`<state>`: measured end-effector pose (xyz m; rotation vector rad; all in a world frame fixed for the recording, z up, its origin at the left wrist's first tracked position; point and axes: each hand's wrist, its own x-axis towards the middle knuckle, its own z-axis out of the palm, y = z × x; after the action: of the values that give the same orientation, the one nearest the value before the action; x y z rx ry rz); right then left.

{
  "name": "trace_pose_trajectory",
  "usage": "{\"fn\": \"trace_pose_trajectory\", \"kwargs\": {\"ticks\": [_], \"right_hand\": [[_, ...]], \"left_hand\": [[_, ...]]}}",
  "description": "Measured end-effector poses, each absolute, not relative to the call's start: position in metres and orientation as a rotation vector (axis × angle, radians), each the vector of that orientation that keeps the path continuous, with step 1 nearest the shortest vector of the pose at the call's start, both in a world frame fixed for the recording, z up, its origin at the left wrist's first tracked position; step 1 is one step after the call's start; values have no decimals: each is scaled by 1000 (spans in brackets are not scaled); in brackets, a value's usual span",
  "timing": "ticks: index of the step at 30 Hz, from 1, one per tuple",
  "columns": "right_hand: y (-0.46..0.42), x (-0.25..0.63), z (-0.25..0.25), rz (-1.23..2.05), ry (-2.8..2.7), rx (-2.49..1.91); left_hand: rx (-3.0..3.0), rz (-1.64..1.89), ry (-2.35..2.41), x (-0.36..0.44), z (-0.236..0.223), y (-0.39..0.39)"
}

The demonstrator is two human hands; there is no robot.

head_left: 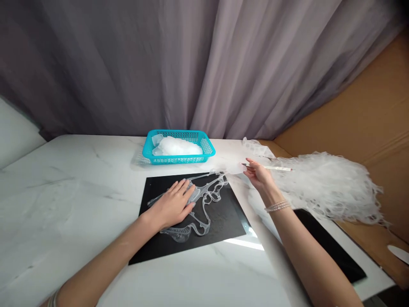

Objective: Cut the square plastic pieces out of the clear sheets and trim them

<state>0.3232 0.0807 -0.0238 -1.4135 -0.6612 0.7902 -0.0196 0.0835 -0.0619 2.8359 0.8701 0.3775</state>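
My left hand [174,202] lies flat, fingers stretched, on a cut-out web of clear, film-like material [204,209] spread over a black mat [226,213]. Part of the web is hidden beneath the palm. Beyond the mat's far right corner, my right hand [257,172] is closed around a slim white pen-like tool [281,169]. Its dark tip points left, and its kind is not clear. At these fingertips is a thin translucent white piece [234,166]; whether the fingers grip it too I cannot tell.
A turquoise basket [179,159] at the table's back holds a mound of white translucent pieces [179,146]. On the right lies a big heap of stringy clear scraps [332,187], beside a second black sheet [332,245]. A grey curtain [191,64] hangs behind the marbled white table [79,204].
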Motion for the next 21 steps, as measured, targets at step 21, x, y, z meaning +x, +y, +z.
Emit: {"fn": "trace_pose_trajectory", "kwargs": {"ticks": [21], "right_hand": [[2,183,36,790,-1565,-1240]], "left_hand": [[941,557,695,-3,-15,62]]}}
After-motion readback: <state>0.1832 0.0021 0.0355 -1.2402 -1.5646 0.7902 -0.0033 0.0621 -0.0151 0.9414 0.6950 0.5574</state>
